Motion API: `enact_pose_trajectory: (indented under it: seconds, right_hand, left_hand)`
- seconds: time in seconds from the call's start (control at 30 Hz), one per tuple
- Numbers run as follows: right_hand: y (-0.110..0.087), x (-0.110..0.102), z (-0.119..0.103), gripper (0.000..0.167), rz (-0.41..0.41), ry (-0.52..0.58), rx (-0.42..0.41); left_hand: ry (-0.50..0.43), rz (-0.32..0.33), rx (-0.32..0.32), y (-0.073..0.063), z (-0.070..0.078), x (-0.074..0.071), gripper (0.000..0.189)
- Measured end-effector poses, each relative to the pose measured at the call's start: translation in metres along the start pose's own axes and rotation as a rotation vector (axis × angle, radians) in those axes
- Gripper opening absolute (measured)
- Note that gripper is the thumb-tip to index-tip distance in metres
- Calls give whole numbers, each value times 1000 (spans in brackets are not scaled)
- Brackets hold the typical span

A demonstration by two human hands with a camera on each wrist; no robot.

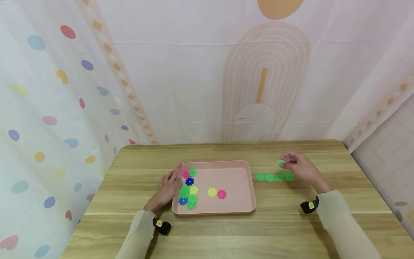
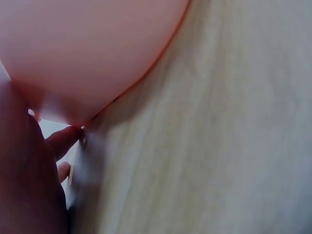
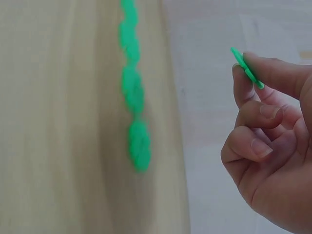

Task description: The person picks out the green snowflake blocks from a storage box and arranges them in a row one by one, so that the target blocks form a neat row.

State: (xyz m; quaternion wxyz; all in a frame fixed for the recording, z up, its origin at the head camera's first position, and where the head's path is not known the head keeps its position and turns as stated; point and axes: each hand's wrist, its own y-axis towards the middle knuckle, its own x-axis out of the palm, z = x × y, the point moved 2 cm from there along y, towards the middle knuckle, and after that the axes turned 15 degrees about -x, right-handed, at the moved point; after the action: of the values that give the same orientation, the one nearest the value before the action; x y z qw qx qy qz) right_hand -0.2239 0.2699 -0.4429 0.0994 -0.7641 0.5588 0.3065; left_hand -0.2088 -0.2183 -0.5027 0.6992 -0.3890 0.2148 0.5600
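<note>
My right hand point(image 1: 300, 167) pinches a green notched plastic disc point(image 3: 247, 69) between thumb and forefinger, its other fingers curled in toward the palm. In the head view, that hand is raised just beyond the right end of a row of several green discs point(image 1: 270, 177) lying end to end on the table. My left hand point(image 1: 168, 187) rests along the left rim of a pink tray point(image 1: 233, 180), fingers fairly straight. In the left wrist view, its fingertips point(image 2: 66, 139) show right at the tray's edge.
Inside the tray, green, blue, yellow and pink discs point(image 1: 189, 181) cluster along the left side. A yellow disc point(image 1: 212, 192) and a pink disc point(image 1: 221, 194) lie near its middle. The wooden table point(image 1: 226, 237) ends at a patterned curtain point(image 1: 194, 90) behind.
</note>
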Motion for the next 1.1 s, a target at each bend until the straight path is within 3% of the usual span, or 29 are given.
enact_pose_trajectory:
  seconds: [0.23, 0.63, 1.1]
  right_hand:
    - [-18, -16, 15, 25, 24, -79, -6]
    - [-34, -20, 38, 28, -4, -37, 127]
    - [-39, -18, 51, 24, -32, 15, 193]
  left_hand:
    - [2, -7, -4, -1, 1, 0, 60]
    - [1, 0, -8, -1, 1, 0, 59]
    - [-8, -4, -14, -3, 2, -1, 59]
